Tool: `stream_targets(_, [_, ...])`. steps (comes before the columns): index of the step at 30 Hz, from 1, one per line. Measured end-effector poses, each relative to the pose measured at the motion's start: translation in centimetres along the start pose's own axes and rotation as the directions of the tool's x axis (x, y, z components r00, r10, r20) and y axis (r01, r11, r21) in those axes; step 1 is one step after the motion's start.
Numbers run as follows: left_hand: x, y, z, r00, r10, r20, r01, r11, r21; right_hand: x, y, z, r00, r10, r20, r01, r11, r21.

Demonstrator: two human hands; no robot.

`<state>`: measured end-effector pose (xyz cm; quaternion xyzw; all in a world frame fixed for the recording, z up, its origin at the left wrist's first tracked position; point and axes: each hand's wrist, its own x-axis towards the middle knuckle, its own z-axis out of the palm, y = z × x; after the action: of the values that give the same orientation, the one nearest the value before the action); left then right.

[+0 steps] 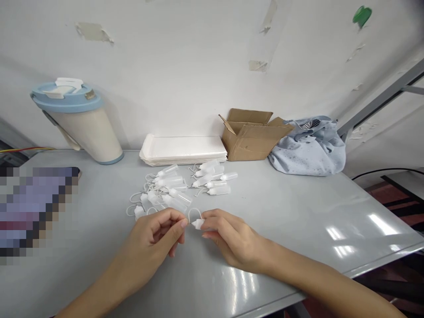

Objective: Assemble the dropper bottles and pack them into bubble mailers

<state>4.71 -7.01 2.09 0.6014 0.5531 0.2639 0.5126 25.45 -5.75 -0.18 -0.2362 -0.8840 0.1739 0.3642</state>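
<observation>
My right hand point(232, 238) has its fingers closed around a small white dropper bottle point(198, 224), its pointed tip toward the left. A thin white strap point(194, 210) arches up from the bottle toward my left hand point(162, 236). That hand's thumb and forefinger pinch the strap's far end, which the fingertips mostly hide. Behind my hands, several similar translucent bottles with looped straps lie in two loose groups, a left pile point(170, 182) and a right pile point(212, 176). Some of the left pile is hidden behind my left hand.
Along the wall stand a cream tumbler with a blue lid point(86, 119), a stack of flat white sheets or envelopes point(185, 148), an open cardboard box point(253, 141) and a bundled light-blue cloth point(308, 148). A pixelated object point(33, 203) lies left on the grey table point(281, 207).
</observation>
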Motion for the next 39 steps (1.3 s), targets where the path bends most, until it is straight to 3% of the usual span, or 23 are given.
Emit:
stream_targets(4, [0.1,0.2,-0.4,0.999,0.031,-0.031,-0.031,1.000,0.002,0.2,-0.3,-0.3,1.000,-0.004,0.018,0.004,1.000,-0.022])
stream_targets(7, [0.7,0.4,-1.8,0.989,0.058,-0.136,-0.060,0.998,-0.008,0.3,-0.4,-0.5,0.997,0.015,0.073,-0.008,0.996,-0.092])
stream_targets(11, [1.9,0.1,-4.4,0.931,-0.031,-0.364,-0.040,0.982,-0.186,0.4,0.7,-0.8,0.990,0.099,0.103,-0.069,0.963,-0.261])
stream_targets(16, [2.6,-0.4,-6.1,0.896,-0.119,-0.427,-0.015,0.954,-0.299,0.4,2.8,-1.6,0.990,0.098,0.097,-0.053,0.918,-0.394])
stream_targets(20, [2.7,-0.5,-6.1,0.876,-0.174,-0.450,0.029,0.950,-0.312,0.5,3.6,-2.2,0.992,0.102,0.070,-0.058,0.887,-0.459])
stream_targets(26, [2.5,0.2,-5.9,0.839,-0.181,-0.513,0.031,0.958,-0.287,0.5,4.5,-2.4,0.971,0.209,0.113,-0.120,0.841,-0.527])
stream_targets(35, [3.0,-0.9,-5.6,0.810,-0.065,-0.583,-0.045,0.984,-0.173,0.6,4.9,-2.6,0.940,0.305,0.150,-0.171,0.806,-0.567])
stream_targets(39, [2.8,-0.9,-4.9,0.829,-0.045,-0.557,-0.022,0.993,-0.113,0.9,4.4,-2.7,0.925,0.345,0.162,-0.200,0.800,-0.565])
